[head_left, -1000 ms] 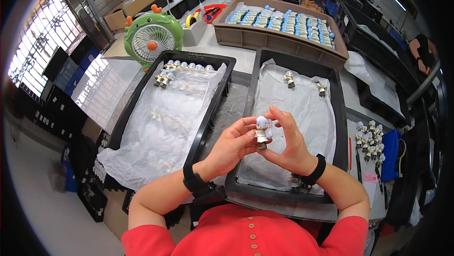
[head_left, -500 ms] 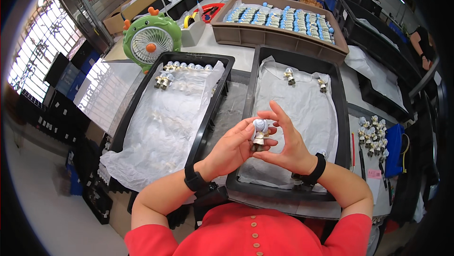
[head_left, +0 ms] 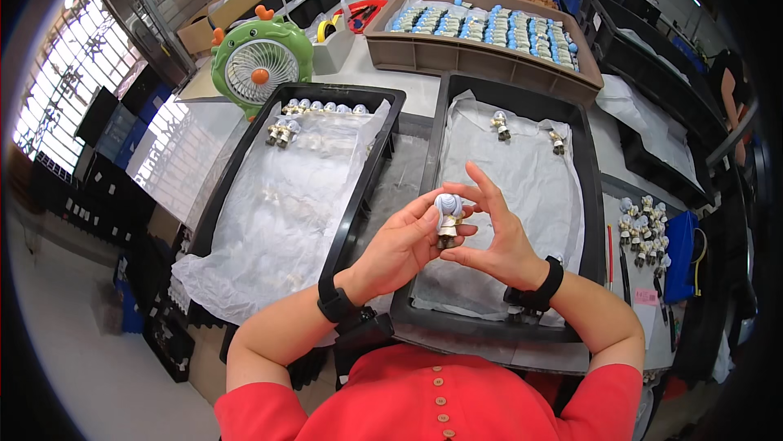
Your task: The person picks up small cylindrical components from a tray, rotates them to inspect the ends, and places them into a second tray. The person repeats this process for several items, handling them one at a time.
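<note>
A small figurine [head_left: 448, 219] with pale blue-grey hair, white-and-gold clothing and dark feet is held upright over the near left part of the right black tray [head_left: 434, 133]. My left hand [head_left: 401, 247] has its thumb and fingers closed around it. My right hand [head_left: 503, 247] curves around its other side, index finger raised and thumb well apart. Those fingertips come close to the figurine's head and feet; whether they touch is unclear. Similar figurines [head_left: 500, 125] lie on the white lining sheet [head_left: 522, 188] in this tray, some partly covered by my right wrist.
The left black tray [head_left: 356, 211] has a row of figurines [head_left: 326, 107] along its far end. A green fan [head_left: 262, 62] stands behind it. Beyond, a brown crate [head_left: 481, 62] holds many blue-topped pieces. More figurines [head_left: 643, 229] cluster at right beside a blue bin [head_left: 681, 257].
The figurine has turned slightly between my hands and stands a little straighter. My right index finger has shifted slightly upward. The trays stay in place.
</note>
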{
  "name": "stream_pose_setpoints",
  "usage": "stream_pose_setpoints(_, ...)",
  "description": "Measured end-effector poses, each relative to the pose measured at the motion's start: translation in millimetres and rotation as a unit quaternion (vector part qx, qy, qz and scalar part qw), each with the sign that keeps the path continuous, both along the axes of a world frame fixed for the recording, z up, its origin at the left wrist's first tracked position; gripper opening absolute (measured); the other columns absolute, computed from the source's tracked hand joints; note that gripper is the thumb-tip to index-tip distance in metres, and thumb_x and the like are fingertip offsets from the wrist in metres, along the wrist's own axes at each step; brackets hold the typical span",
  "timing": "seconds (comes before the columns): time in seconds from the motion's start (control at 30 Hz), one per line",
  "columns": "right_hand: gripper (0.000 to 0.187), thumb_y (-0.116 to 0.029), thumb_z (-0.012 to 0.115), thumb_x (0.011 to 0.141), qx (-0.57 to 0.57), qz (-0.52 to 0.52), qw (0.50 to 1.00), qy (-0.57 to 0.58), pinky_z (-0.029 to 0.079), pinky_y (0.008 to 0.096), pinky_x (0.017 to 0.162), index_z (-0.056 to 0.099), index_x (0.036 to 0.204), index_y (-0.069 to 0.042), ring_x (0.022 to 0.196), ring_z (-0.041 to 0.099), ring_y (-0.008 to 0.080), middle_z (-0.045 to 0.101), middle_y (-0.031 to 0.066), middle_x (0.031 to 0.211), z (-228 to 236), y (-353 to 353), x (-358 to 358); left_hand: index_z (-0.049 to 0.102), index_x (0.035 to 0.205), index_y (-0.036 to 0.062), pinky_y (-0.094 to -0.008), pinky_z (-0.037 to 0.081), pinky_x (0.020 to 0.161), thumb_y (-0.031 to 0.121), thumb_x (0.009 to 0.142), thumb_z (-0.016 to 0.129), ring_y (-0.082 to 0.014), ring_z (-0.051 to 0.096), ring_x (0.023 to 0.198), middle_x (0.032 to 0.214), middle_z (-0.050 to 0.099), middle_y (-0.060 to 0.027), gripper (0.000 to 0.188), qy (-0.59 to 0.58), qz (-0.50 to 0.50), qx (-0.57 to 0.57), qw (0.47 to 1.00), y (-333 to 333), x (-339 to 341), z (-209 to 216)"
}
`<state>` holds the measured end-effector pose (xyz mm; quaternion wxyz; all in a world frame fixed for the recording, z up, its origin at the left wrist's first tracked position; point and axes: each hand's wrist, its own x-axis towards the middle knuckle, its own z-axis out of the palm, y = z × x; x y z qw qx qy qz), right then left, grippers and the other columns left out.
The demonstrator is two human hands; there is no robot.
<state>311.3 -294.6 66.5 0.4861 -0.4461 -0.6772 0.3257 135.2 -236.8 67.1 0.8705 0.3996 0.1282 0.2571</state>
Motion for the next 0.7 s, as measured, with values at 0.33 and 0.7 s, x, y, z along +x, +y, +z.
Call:
stream_pose_setpoints(0.33,0.1,-0.012,0.081,0.063,-0.002,-0.018,0.999,-0.03,0.038,0.0374,0.1,0.022,0.144,-0.01,0.118,0.048,0.0255,0.049,0.011,0.128,0.1,-0.1,1.2,0.028,0.14,0.0052,-0.0337,0.046,0.091,0.032,0.097,0.043,-0.0209,0.054,0.111,0.132,0.046,-0.0115,0.052,-0.009,-0.003,-0.004,1.0,1.1,-0.4,0.7)
stream_pose_setpoints(0.7,0.098,-0.014,0.081,0.064,0.02,-0.037,0.998,-0.053,0.041,0.0359,0.092,0.023,0.144,-0.01,0.113,0.05,0.0232,0.051,0.0111,0.123,-3.5,-0.2,1.9,0.028,0.14,0.0018,-0.0312,0.045,0.092,0.037,0.096,0.043,-0.0176,0.055,0.108,0.132,0.046,-0.0085,0.058,-0.006,0.003,0.003,1.0,1.3,0.7,4.1)
